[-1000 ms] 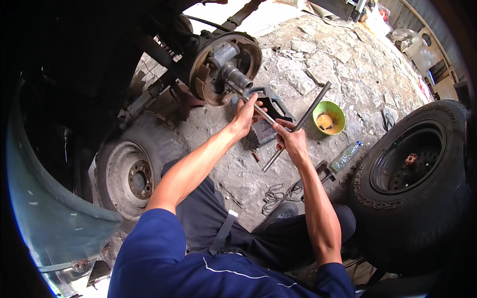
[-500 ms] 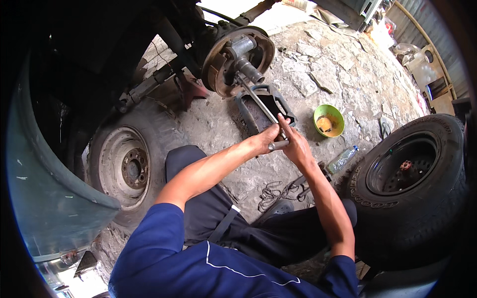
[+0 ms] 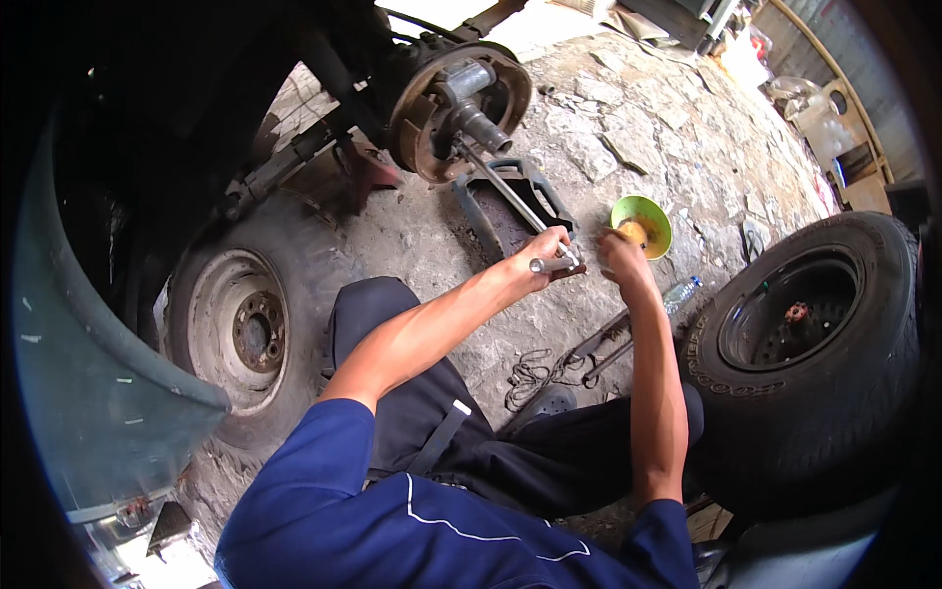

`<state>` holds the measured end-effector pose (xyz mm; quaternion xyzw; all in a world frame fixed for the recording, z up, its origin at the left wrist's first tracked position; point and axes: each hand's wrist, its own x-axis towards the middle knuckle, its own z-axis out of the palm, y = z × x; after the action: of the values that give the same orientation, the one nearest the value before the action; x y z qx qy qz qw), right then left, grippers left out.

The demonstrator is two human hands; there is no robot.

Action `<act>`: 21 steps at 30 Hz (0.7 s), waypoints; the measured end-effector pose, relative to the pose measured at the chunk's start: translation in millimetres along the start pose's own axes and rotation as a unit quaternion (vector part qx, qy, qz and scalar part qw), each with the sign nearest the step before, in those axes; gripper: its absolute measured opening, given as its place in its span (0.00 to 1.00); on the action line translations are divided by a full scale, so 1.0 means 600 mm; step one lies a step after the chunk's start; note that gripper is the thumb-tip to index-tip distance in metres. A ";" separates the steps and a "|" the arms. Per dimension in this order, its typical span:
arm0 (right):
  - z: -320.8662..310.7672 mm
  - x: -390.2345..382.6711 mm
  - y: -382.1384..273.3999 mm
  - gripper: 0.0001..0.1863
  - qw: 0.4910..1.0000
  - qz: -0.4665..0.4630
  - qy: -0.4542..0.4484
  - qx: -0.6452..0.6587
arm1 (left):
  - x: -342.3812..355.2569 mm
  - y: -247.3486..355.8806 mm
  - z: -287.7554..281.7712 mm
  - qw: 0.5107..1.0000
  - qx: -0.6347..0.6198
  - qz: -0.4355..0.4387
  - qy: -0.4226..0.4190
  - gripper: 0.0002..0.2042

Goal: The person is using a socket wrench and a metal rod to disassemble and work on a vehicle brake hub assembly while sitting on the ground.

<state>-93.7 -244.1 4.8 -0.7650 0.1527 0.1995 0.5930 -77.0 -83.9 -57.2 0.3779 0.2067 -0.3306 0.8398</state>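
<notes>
My left hand (image 3: 538, 257) is closed around the lower end of a long steel wrench bar (image 3: 505, 193). A short metal cylinder lies crosswise at that end, beside my fingers. The bar's far end reaches the rusty brake assembly (image 3: 412, 133), just below the protruding axle spindle (image 3: 483, 128). My right hand (image 3: 623, 260) is off the bar, just to its right, in front of the green bowl (image 3: 655, 218). Its fingers look curled but are blurred, so what they hold, if anything, does not show. Brownish-orange stuff lies in the bowl.
A dark cut-open container (image 3: 471, 211) sits under the brake assembly. One wheel (image 3: 221, 304) lies at left, a large tyre (image 3: 785, 412) at right. A red stand (image 3: 368, 177), a plastic bottle (image 3: 679, 294) and black cord (image 3: 530, 378) are on the rough stone ground.
My right hand has come off the wrench bar and moved right, toward the green bowl. The left hand stays on the bar's end. The whole view has shifted slightly.
</notes>
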 end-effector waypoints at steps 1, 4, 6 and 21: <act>-0.014 0.017 0.028 0.29 0.994 0.085 0.042 0.057 | 0.000 -0.003 0.008 1.000 -0.006 -0.001 -0.006 0.09; 0.027 0.048 0.074 0.39 0.926 0.280 -0.052 0.247 | -0.012 -0.001 0.019 1.000 -0.007 -0.012 -0.006 0.06; 0.046 0.122 0.148 0.35 0.874 0.120 -0.185 0.433 | 0.024 -0.005 0.002 0.991 -0.001 -0.010 -0.133 0.05; 0.064 0.097 0.082 0.07 0.933 0.020 0.108 0.342 | -0.193 0.105 0.070 0.677 0.717 -0.085 -0.139 0.12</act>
<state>-70.6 -219.3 -73.3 -0.5293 0.2905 0.0635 0.7946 -108.7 -39.0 69.6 0.7949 -0.1818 -0.4961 0.2985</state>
